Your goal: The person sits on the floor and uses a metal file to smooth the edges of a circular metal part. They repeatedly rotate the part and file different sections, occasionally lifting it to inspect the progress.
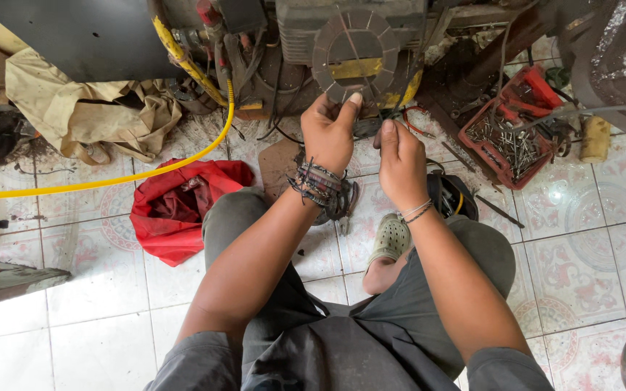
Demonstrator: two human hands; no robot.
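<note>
The person crouched on the patterned tile floor (595,239) with both arms stretched forward toward a grey, round, segmented metal disc with a yellow strip across its middle (355,54), mounted on the front of a grimy machine. The left hand (330,130), its wrist wrapped in a bundle of dark bands, was raised to the disc's lower edge with the thumb and forefinger pinched together, apparently on a thin wire or on the disc's rim; what exactly it gripped was too small to tell. The right hand (401,163) sat just below and beside it, fingers curled closed around something slender and dark, which could not be identified. Holding both hands close together likely kept the fine work steady. A red plastic tray of nails and loose metal pieces (510,134) lay near the right hand, probably for easy reach. A yellow hose (110,179) curved across the floor on the left, above a crumpled red cloth (179,210), and a tan fabric heap (88,108) lay further back.
</note>
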